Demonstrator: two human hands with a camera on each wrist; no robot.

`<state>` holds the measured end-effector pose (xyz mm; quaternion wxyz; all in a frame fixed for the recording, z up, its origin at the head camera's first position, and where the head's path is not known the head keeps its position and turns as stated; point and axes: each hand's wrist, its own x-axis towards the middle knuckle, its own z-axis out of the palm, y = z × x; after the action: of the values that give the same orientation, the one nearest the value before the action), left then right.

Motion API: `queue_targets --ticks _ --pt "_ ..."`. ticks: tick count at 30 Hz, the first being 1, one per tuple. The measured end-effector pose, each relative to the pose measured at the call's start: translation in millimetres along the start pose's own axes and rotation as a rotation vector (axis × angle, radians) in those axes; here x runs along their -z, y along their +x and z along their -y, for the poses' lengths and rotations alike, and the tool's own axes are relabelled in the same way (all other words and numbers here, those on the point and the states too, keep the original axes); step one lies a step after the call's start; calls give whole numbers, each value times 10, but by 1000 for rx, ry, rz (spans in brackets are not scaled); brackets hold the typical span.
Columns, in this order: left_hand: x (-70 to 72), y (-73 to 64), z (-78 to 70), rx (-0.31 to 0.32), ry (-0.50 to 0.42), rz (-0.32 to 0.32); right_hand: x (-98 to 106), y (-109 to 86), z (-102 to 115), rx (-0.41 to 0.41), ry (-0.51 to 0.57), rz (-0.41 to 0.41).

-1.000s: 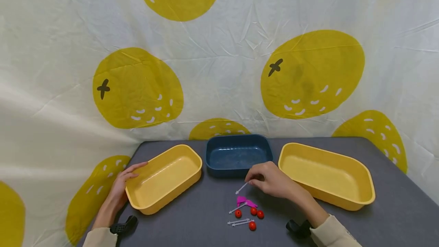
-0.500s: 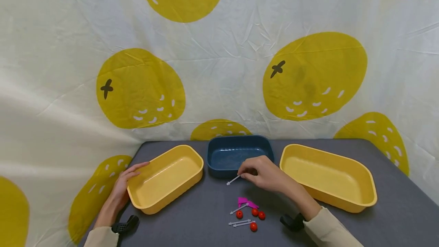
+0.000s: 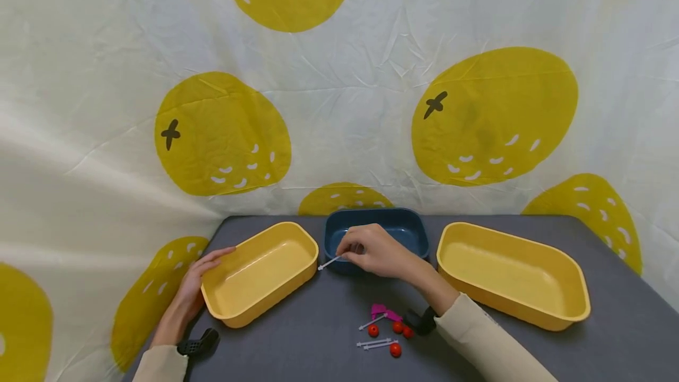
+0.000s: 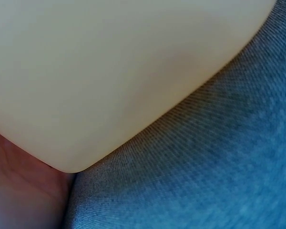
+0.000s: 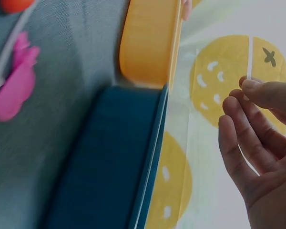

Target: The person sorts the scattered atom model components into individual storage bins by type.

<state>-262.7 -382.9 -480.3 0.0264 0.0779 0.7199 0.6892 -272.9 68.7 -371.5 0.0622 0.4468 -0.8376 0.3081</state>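
Right hand: the right hand (image 3: 373, 249) has a pretty dainty pinch going, thumb and fingertip closed on a thin white stick (image 3: 330, 262); in the right wrist view the other fingers are fanned loosely, slightly bent.
White stick: pokes out of the pinch toward the left, a little tilted, free end just beside the left yellow bin (image 3: 265, 267) as seen from the head; honestly can't tell if it's touching.
Left hand: the left hand (image 3: 197, 279) rests on the outer side of that same bin, fingers pretty much straight, tips up at the rim, so not really clutching it. Thumb's hidden.
Blue bin: the blue bin (image 3: 411, 237) sits in the middle at the back, partly behind the right hand. Can't tell if the hand is over its rim or just in front.
Right yellow bin: the right yellow bin (image 3: 514, 270) stands on the other side of the blue one, angled.
Little pile: pink bits (image 3: 378, 308), four red beads (image 3: 373, 330) and three loose sticks (image 3: 371, 343) on the dark grey table (image 3: 286, 341), nearer the person than the blue bin. One stick lies up against the pink; the other two are nearly side by side.
Backdrop: white cloth (image 3: 350, 134) with big yellow fruit shapes.
Sleeves: beige sleeves (image 3: 490, 341), with a black gadget (image 3: 198, 343) at each wrist.
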Motion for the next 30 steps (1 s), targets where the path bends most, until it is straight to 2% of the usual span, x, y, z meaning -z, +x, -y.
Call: queue_targets --ticks 9,14,23,30 --pt "-11 11 -1 -3 -1 1 -209 408 34 32 -6 10" --pt "-8 8 -7 6 12 -7 -364 632 47 40 27 42" --pt "-21 2 -13 20 -13 -6 -661 974 21 -62 175 112" --pt "5 10 -23 6 -3 -6 -864 1196 -27 -189 236 134"
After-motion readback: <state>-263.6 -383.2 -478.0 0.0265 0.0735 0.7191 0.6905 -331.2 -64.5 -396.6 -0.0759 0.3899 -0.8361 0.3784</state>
